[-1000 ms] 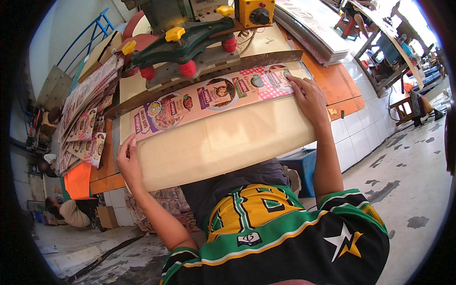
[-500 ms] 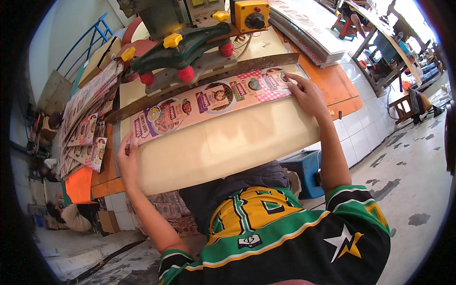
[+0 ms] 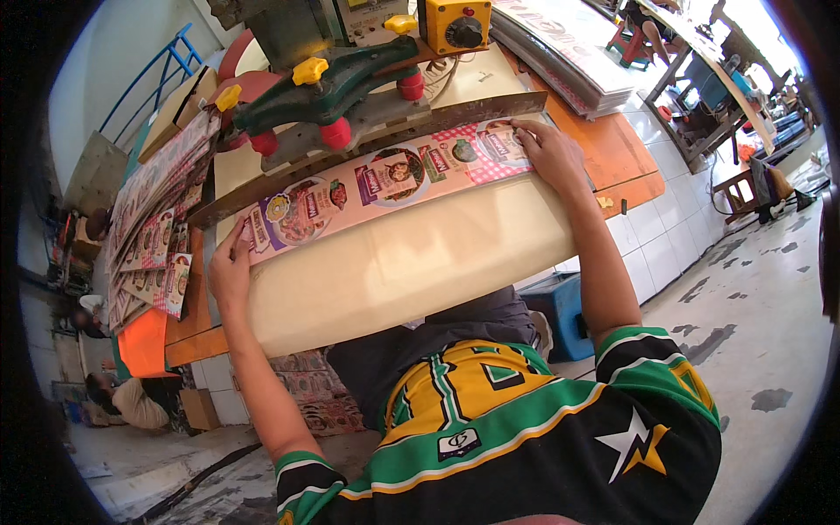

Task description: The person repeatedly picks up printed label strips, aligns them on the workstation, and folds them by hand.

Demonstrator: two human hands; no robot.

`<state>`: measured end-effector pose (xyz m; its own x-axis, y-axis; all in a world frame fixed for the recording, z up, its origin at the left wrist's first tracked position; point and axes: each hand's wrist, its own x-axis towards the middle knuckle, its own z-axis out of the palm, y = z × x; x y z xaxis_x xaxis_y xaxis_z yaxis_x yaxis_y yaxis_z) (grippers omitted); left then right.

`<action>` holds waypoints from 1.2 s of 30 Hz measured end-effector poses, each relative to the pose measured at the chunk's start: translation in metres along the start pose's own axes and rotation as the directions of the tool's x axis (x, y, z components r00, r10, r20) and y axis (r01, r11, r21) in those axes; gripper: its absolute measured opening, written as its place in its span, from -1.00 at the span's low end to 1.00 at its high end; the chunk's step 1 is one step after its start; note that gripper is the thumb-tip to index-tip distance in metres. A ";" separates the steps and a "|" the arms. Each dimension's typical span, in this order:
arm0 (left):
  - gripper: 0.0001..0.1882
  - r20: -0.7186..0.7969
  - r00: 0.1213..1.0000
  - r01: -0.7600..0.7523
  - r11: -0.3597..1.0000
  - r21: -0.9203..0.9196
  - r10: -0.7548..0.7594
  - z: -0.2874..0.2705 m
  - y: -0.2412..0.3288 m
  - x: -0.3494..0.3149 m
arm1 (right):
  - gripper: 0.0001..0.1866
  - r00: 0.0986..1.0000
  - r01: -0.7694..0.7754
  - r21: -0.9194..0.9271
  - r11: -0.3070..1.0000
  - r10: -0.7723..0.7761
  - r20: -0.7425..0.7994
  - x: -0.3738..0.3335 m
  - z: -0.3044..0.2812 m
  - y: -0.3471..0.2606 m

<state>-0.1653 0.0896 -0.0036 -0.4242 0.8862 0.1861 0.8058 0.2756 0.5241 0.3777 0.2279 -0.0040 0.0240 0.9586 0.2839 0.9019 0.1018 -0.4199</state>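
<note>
A long printed strip of paper or thin card (image 3: 354,186), pink with pictures of food in bowls, lies across a smooth cream board (image 3: 411,249) in front of me. My left hand (image 3: 230,267) grips the strip's left end, thumb on top and fingers curled at the edge. At the right end, my right hand (image 3: 549,150) pinches the far corner. The strip's far edge lies along a dark metal bar (image 3: 472,115). Just beyond stands a press machine with a green arm (image 3: 341,92), yellow knobs and red feet.
Stacked printed sheets (image 3: 157,227) fill the left side of the orange table, near an orange sheet (image 3: 143,343). Another pile of sheets (image 3: 569,61) lies at the far right. A yellow control box (image 3: 457,26) sits on the machine. A blue bin (image 3: 560,315) stands below the board.
Both hands have shifted slightly left and away from me, carrying the printed strip closer to the metal bar. The grip at each end looks the same.
</note>
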 end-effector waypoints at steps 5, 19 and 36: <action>-0.59 -0.032 0.999 -0.032 0.999 0.033 0.033 -0.002 0.008 -0.002 | -0.67 1.000 -0.002 -0.007 1.000 0.002 0.002 -0.001 -0.002 -0.001; -0.58 0.016 0.999 0.028 0.999 0.045 -0.029 -0.009 0.022 -0.007 | -0.63 1.000 -0.012 -0.022 1.000 0.012 0.025 -0.002 -0.001 0.001; -0.58 -0.074 0.991 -0.107 0.988 0.107 0.116 0.005 0.003 -0.007 | -0.64 1.000 0.011 -0.004 1.000 -0.011 -0.012 -0.006 -0.003 0.000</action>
<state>-0.1578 0.0860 -0.0074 -0.3579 0.8819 0.3068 0.8863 0.2174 0.4089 0.3785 0.2215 -0.0034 0.0188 0.9542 0.2987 0.9039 0.1115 -0.4130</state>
